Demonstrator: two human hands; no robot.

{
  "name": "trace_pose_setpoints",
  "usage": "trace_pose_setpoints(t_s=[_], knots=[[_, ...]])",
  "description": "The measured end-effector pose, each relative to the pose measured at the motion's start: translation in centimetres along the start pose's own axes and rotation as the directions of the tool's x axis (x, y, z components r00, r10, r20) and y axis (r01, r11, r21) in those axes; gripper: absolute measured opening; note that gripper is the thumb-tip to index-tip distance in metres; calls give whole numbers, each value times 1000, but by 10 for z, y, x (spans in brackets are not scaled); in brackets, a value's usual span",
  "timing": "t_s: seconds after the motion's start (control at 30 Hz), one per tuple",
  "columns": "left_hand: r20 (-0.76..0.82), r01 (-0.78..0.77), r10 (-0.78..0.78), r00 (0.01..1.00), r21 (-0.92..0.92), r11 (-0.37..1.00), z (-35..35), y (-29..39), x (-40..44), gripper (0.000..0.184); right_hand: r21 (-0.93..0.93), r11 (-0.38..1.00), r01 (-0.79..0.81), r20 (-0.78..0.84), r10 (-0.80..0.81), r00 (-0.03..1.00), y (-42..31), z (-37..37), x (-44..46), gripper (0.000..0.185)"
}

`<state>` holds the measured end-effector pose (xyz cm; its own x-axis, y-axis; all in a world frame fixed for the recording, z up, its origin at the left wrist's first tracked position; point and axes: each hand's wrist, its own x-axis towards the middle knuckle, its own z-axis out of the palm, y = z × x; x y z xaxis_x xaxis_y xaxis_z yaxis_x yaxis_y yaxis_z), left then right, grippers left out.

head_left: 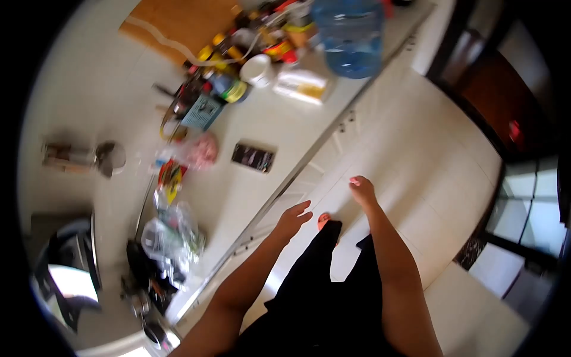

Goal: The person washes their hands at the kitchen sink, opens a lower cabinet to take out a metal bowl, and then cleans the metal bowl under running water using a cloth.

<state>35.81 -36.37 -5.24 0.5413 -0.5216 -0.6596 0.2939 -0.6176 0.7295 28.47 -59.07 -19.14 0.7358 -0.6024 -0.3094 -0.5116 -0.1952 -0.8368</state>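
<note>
My left hand (293,220) is in the air beside the counter edge, thumb and fingers apart, holding nothing. My right hand (363,190) hangs over the floor, its fingers loosely curled in; I see nothing in it, though the image is a little blurred. Neither hand touches anything. On the counter (238,196), the nearest object to my left hand is a dark-screened phone (253,157) lying flat. Beyond the phone are a pink plastic bag (203,150) and a blue-grey basket (203,112).
A large blue water bottle (348,38) stands near the counter's edge, beside a tissue pack (301,86) and a white cup (257,70). Clear plastic bags (172,238) lie nearer me. Pale tiled floor (410,149) runs alongside the cabinets. A dark-framed glass door (532,202) is right.
</note>
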Motion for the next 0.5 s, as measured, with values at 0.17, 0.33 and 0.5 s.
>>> trace_pose_setpoints(t_s=[0.17, 0.33, 0.5], knots=[[-342, 142, -161, 926, -80, 987, -16, -65, -23, 50, -180, 976, 120, 526, -7, 850, 20, 42, -16, 28], [-575, 156, -323, 752, -321, 934, -18, -142, -72, 54, -242, 917, 318, 776, -14, 630, 1, 71, -46, 33], [-584, 185, -467, 665, -477, 859, -19, -167, -132, 52, -128, 921, 368, 883, -63, 465, -2, 134, -98, 43]])
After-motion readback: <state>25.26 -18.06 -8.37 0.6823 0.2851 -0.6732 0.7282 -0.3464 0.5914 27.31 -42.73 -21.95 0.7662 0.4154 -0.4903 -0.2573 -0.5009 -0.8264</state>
